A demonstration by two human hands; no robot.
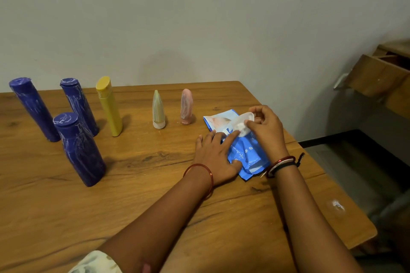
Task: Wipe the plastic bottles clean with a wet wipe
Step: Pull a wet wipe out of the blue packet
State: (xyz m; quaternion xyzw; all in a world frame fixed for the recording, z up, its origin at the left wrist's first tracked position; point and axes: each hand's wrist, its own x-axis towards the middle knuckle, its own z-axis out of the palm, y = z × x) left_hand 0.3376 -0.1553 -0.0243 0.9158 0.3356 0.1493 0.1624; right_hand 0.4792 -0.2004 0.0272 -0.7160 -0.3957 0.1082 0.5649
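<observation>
A blue wet-wipe pack (245, 153) lies on the wooden table (144, 184) at the right. My left hand (216, 158) presses flat on the pack with straight fingers. My right hand (267, 129) pinches the lifted white flap (243, 123) at the pack's opening. Three dark blue bottles (79, 150) (78, 106) (33, 108), smeared with white marks, stand upside down at the left. Beside them stands a yellow bottle (109, 106). A pale green tube (158, 109) and a pink tube (186, 106) stand on their caps near the middle.
The table's right edge (346, 204) runs close behind my right forearm; a white smear (337, 205) marks it. A wooden drawer unit (381, 75) with an open drawer stands at the far right. A plain wall backs the table.
</observation>
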